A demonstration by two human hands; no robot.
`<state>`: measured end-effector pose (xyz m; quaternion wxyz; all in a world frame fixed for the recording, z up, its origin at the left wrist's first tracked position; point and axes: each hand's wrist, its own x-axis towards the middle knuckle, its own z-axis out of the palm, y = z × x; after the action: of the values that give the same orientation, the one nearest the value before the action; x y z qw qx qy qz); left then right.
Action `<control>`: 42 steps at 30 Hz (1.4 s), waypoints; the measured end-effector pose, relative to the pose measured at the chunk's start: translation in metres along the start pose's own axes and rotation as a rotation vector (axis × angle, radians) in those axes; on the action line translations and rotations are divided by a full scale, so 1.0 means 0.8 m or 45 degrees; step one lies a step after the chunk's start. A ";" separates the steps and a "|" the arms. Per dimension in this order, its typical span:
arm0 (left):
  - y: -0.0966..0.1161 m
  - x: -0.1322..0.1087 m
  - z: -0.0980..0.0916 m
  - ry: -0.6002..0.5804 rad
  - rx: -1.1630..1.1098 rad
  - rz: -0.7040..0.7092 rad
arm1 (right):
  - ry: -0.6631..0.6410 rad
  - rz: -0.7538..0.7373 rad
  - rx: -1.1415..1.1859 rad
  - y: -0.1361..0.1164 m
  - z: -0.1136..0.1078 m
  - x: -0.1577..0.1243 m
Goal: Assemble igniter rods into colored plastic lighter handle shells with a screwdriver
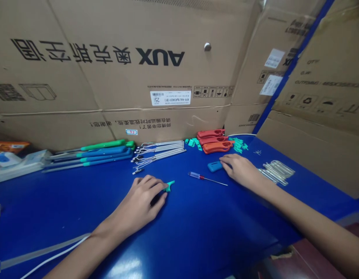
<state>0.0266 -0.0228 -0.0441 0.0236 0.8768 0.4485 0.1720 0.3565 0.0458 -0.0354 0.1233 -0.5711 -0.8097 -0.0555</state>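
Green pc partly behind L hand

The single view looks from the person's head, above the near side of the blue bench, forward and down, close enough that the left hand and right hand sit near mid-frame; it faces the cardboard along the far edge and catches some near edge, lower right

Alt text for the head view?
A person's left hand holds a small green part at a blue table while the right hand touches a blue casing. A screwdriver lies between the hands; behind them sit silver rods and red-orange casings, backed by cardboard.
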 end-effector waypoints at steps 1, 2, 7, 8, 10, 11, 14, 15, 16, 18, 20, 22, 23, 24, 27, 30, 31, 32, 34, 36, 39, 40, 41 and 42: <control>-0.001 0.000 0.000 0.007 0.005 0.003 | 0.007 0.002 0.001 0.000 0.001 0.002; -0.002 0.000 0.000 0.015 0.012 0.003 | 0.019 0.005 0.004 0.000 0.002 0.003; -0.009 0.002 0.001 0.041 0.046 -0.036 | 0.119 -0.002 -0.028 -0.008 -0.001 -0.002; -0.012 0.002 0.001 0.048 0.054 -0.052 | 0.118 -0.026 -0.042 -0.011 -0.003 -0.006; -0.018 0.002 0.001 0.065 0.067 -0.086 | 0.079 -0.073 -0.068 -0.018 -0.008 -0.014; -0.021 0.002 0.000 0.073 0.071 -0.103 | 0.045 -0.086 -0.079 -0.021 -0.009 -0.017; -0.031 0.001 -0.002 0.090 0.070 -0.151 | -0.042 -0.075 -0.141 -0.025 -0.008 -0.016; -0.034 0.001 -0.003 0.096 0.065 -0.169 | -0.056 -0.064 -0.171 -0.024 -0.006 -0.013; -0.036 0.001 -0.004 0.099 0.056 -0.190 | -0.063 -0.052 -0.197 -0.023 -0.003 -0.008; -0.042 0.000 -0.005 0.105 0.020 -0.224 | -0.055 -0.031 -0.227 -0.020 0.001 0.003; -0.046 0.000 -0.005 0.103 -0.030 -0.250 | -0.038 -0.018 -0.227 -0.018 0.004 0.011; -0.049 0.000 -0.005 0.102 -0.071 -0.259 | -0.020 -0.005 -0.226 -0.019 0.004 0.015; -0.049 0.000 -0.004 0.102 -0.086 -0.259 | -0.011 0.005 -0.233 -0.021 0.003 0.016; -0.050 0.000 -0.003 0.102 -0.101 -0.255 | 0.003 0.013 -0.239 -0.024 0.001 0.014; -0.045 0.000 0.000 0.147 -0.176 -0.237 | 0.069 -0.078 -0.142 -0.043 -0.008 0.005; -0.028 -0.001 0.002 0.233 -0.374 -0.197 | 0.101 -0.431 0.136 -0.078 -0.017 -0.010; -0.021 -0.001 0.002 0.251 -0.467 -0.174 | 0.097 -0.562 0.207 -0.092 -0.019 -0.015; -0.012 -0.001 0.002 0.257 -0.564 -0.147 | 0.092 -0.679 0.250 -0.106 -0.021 -0.019; 0.003 -0.002 0.003 0.244 -0.727 -0.102 | 0.087 -0.865 0.297 -0.132 -0.021 -0.025; 0.015 -0.004 0.004 0.239 -0.812 -0.085 | 0.114 -0.991 0.328 -0.150 -0.020 -0.028; 0.017 -0.006 0.000 0.223 -0.778 -0.092 | 0.204 -1.016 0.363 -0.150 -0.020 -0.026; 0.012 -0.006 -0.004 0.227 -0.717 -0.099 | 0.228 -0.964 0.370 -0.140 -0.022 -0.023; 0.006 -0.005 -0.008 0.239 -0.620 -0.103 | 0.265 -0.876 0.371 -0.124 -0.025 -0.019; -0.002 -0.004 -0.014 0.263 -0.487 -0.107 | 0.297 -0.751 0.359 -0.102 -0.029 -0.014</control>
<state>0.0196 -0.0256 -0.0345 0.1504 0.8145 0.4440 0.3418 0.2865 0.0025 -0.0119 0.2714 -0.2797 -0.9200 -0.0412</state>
